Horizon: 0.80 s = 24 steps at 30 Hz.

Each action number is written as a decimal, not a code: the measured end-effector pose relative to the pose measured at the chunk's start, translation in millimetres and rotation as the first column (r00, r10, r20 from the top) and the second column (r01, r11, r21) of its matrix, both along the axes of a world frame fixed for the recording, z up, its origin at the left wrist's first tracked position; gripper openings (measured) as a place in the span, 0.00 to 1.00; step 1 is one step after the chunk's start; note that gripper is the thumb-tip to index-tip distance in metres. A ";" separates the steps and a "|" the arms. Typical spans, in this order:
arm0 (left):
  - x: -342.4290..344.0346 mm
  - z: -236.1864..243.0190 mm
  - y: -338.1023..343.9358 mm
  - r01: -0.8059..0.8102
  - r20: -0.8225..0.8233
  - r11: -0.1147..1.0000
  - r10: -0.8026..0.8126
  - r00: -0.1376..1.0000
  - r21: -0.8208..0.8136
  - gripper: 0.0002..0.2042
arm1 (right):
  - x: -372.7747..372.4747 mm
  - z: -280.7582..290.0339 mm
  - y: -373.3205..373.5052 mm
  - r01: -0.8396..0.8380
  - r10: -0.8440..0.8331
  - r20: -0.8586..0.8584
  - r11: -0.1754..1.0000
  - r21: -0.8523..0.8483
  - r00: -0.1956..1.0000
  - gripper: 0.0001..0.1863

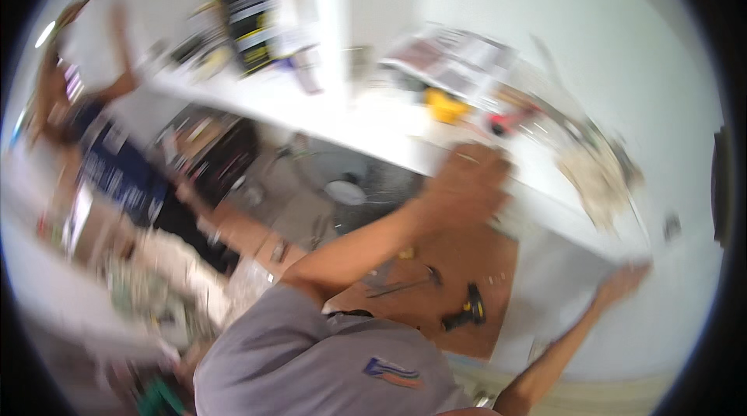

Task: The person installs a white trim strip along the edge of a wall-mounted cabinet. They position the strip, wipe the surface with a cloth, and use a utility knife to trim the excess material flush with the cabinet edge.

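Observation:
My left hand (471, 182) reaches across to the front edge of a white shelf (389, 147). Motion smears its fingers, and I cannot tell whether they grip the edge or only lie against it. Lower right, my right hand (622, 284) is at the shelf's right end, close to the wall; its fingers are blurred too. On the shelf beyond my left hand are a yellow object (445, 106), a red tool-like item (513, 116) and a printed sheet (455, 58). A beige cloth or glove (595, 182) lies towards the right end.
Below the shelf, a brown board (490, 276) carries a black-and-yellow cordless drill (467, 308) and a hammer-like tool (428, 280). Another person (117, 151) in dark blue stands left with raised arms. A black-and-yellow package (257, 11) stands on the shelf's left part, beyond a white upright.

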State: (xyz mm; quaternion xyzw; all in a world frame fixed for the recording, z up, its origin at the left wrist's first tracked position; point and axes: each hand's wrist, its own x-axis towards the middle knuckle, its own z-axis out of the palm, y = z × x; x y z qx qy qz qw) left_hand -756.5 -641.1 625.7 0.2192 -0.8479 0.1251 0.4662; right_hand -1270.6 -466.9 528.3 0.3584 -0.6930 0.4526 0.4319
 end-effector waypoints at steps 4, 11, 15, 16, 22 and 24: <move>6.2 -16.4 -6.5 -0.203 0.032 0.979 0.203 0.979 0.000 0.27 | 44.2 14.9 -33.7 0.169 -0.172 0.019 0.981 0.098 0.985 0.30; -4.2 -4.5 12.7 -0.182 -0.071 0.976 0.174 0.982 -0.123 0.24 | 77.2 40.1 -4.5 0.010 0.021 0.225 0.991 -0.134 0.974 0.32; -8.2 -6.8 -1.6 -0.151 -0.083 0.970 0.137 0.987 -0.191 0.24 | 80.0 39.6 4.5 -0.031 0.059 0.280 0.994 -0.103 0.958 0.32; -8.1 -9.2 -2.7 -0.143 -0.065 0.975 0.133 0.989 -0.173 0.24 | 80.8 38.6 7.9 -0.057 0.083 0.296 0.994 -0.097 0.951 0.32; -7.0 -1.5 2.7 -0.164 -0.027 0.977 0.162 0.986 -0.139 0.24 | 68.3 49.4 28.0 -0.194 0.238 0.321 0.967 -0.162 0.917 0.27; -7.1 2.3 5.2 -0.145 -0.026 0.979 0.142 0.989 -0.147 0.25 | 72.5 96.7 31.3 -0.232 0.294 0.190 0.928 -0.292 0.937 0.24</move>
